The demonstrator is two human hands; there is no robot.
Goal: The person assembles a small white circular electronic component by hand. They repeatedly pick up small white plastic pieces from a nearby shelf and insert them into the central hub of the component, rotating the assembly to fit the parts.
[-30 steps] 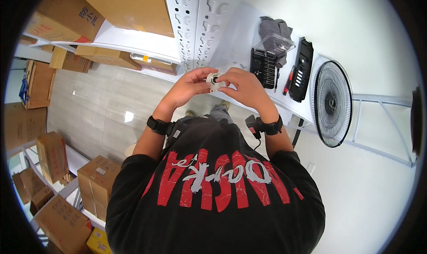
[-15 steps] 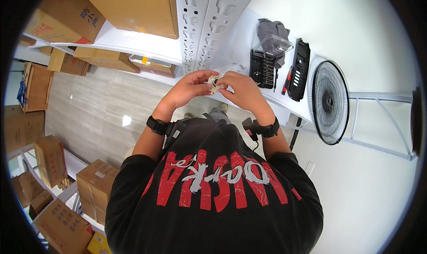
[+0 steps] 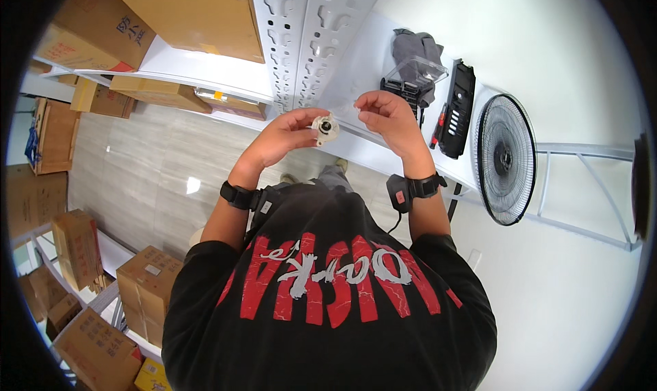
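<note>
My left hand [image 3: 282, 139] grips a small cream-coloured round plastic part [image 3: 332, 132] between thumb and fingers. The part has a dark ring at its centre and small tabs on its edge. Up and to the right, apart from it, my right hand [image 3: 390, 119] is pinched closed. A tiny pale speck shows at its fingertips, too small to name. Behind the right hand lies a black tool case [image 3: 402, 92] with a clear lid [image 3: 419, 69], partly covered by that hand.
A grey cloth [image 3: 414, 48], a black slotted panel [image 3: 460, 107] and a red-handled tool [image 3: 438, 132] lie on the white shelf [image 3: 356, 76]. A black round fan guard [image 3: 505, 159] stands at the right. A perforated upright [image 3: 301, 42] rises ahead; cardboard boxes [image 3: 147, 281] fill shelves leftward.
My right hand has come away from the cream part and moved up and right, over the tool case. The left hand keeps the part, whose dark centre now shows.
</note>
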